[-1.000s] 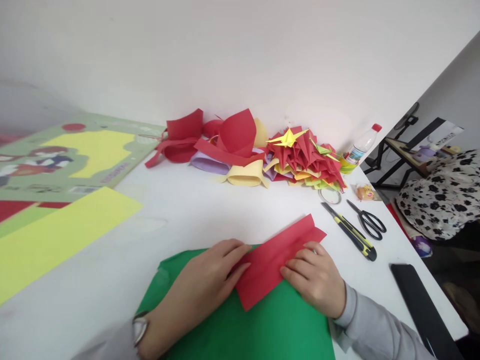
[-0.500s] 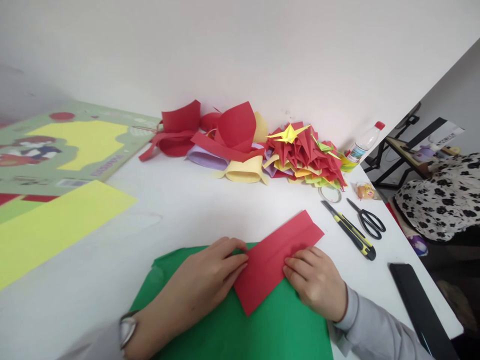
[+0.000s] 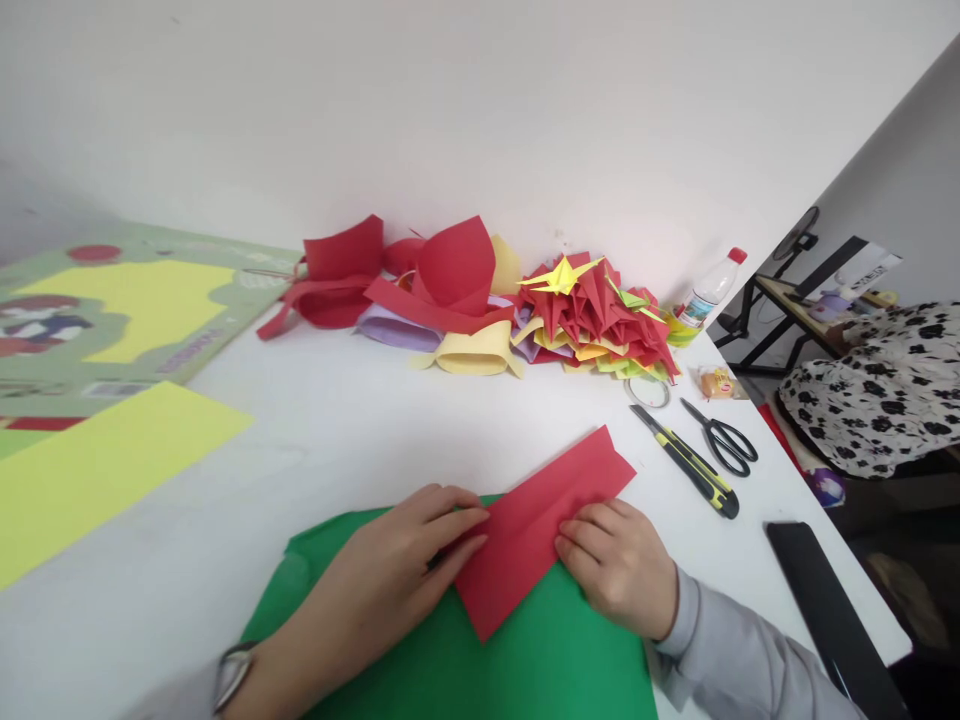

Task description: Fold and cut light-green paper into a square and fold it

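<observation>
A folded red paper strip (image 3: 525,530) lies slantwise over a green sheet (image 3: 495,660) at the front of the white table. My left hand (image 3: 397,560) grips the strip's upper left edge with its fingertips. On the lower right edge, my right hand (image 3: 619,565) pinches the strip, its fingers curled together. A lengthwise crease runs along the red paper, and its far right end has a notch between two corners.
Scissors (image 3: 724,440), a cutter (image 3: 690,465), a tape roll (image 3: 649,392) and a black case (image 3: 832,610) lie right. Folded paper stars (image 3: 592,310), paper pieces (image 3: 457,265) and a bottle (image 3: 709,290) stand by the wall. Yellow paper (image 3: 112,470) lies left; a person in patterned clothing (image 3: 877,390) is beyond.
The view has shifted slightly, so most things appear further left. The fingers of my left hand have spread a little at the strip's edge. My right hand keeps its grip.
</observation>
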Demonstrator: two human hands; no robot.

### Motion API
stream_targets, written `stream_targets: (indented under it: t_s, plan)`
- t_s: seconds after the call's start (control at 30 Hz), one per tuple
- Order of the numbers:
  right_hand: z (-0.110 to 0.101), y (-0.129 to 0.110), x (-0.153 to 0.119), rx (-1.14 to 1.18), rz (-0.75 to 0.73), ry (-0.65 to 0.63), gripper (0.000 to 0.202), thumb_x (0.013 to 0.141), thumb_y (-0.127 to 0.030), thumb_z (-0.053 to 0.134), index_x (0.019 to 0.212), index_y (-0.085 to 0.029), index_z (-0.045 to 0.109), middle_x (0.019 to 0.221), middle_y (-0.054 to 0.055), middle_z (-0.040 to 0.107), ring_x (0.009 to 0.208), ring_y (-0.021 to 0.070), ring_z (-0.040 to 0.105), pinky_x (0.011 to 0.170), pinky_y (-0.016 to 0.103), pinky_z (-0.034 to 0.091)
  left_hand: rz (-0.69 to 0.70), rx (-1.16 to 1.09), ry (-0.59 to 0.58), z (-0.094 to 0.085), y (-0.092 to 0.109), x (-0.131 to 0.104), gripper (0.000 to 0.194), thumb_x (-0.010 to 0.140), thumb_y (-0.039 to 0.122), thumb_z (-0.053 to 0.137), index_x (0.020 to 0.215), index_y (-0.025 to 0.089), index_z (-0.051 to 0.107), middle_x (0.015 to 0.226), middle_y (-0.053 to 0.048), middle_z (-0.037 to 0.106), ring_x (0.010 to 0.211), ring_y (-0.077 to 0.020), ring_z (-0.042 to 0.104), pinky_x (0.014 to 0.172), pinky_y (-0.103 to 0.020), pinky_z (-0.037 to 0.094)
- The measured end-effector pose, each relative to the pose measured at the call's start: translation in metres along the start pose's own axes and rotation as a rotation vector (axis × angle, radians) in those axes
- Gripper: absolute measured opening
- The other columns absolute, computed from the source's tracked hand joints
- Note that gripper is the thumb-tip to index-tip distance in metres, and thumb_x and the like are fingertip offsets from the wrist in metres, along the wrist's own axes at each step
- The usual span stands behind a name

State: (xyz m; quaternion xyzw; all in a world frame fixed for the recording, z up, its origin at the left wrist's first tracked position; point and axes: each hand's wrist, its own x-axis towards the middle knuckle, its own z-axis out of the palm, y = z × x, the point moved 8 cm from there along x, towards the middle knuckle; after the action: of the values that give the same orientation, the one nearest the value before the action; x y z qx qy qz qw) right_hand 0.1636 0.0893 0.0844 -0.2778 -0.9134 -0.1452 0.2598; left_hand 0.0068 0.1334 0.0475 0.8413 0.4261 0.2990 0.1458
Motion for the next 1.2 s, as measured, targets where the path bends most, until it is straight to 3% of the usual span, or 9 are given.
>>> stream_targets:
  t_s: [0.3, 0.63, 0.87, 1.2]
  plan:
    - [0.001, 0.003, 0.0, -0.011, 0.009, 0.009, 0.029, 0.098, -0.011, 0.042, 0.082, -0.012, 0.066, 0.07, 0.006, 0.067, 0.072, 0.0175, 0.059, 0.065, 0.031, 0.044, -0.092, -0.158, -0.072, 0.002, -0.005, 0.006, 0.025, 0.086, 0.033, 0.049, 0.091, 0.028, 0.073, 0.1, -0.003, 0.072, 0.087, -0.0177, 0.069, 0.074, -0.024, 0.056]
    - [-0.009, 0.016, -0.008, -0.048, 0.117, 0.14, 0.021, 0.094, -0.008, 0.048, 0.093, -0.011, 0.068, 0.089, 0.008, 0.074, 0.084, 0.0206, 0.063, 0.071, 0.033, 0.049, -0.244, -0.442, -0.076, 0.0, -0.008, 0.01, 0.018, 0.078, 0.033, 0.059, 0.086, 0.03, 0.075, 0.093, 0.0, 0.074, 0.084, -0.0182, 0.07, 0.074, -0.023, 0.056]
    - [-0.014, 0.017, -0.007, -0.085, 0.122, 0.178, 0.02, 0.094, -0.009, 0.049, 0.094, -0.012, 0.069, 0.09, 0.008, 0.075, 0.088, 0.0213, 0.064, 0.071, 0.034, 0.052, -0.348, -0.5, 0.102, -0.016, -0.012, 0.011, 0.017, 0.073, 0.037, 0.064, 0.083, 0.032, 0.077, 0.094, 0.001, 0.076, 0.086, -0.0193, 0.071, 0.078, -0.024, 0.057]
    - [-0.018, 0.016, -0.005, -0.096, 0.134, 0.195, 0.017, 0.092, -0.008, 0.053, 0.095, -0.012, 0.069, 0.091, 0.009, 0.075, 0.089, 0.0215, 0.066, 0.073, 0.034, 0.054, -0.373, -0.486, 0.14, -0.023, -0.006, 0.01, 0.021, 0.074, 0.042, 0.062, 0.083, 0.03, 0.076, 0.095, -0.001, 0.076, 0.088, -0.0214, 0.071, 0.082, -0.029, 0.058]
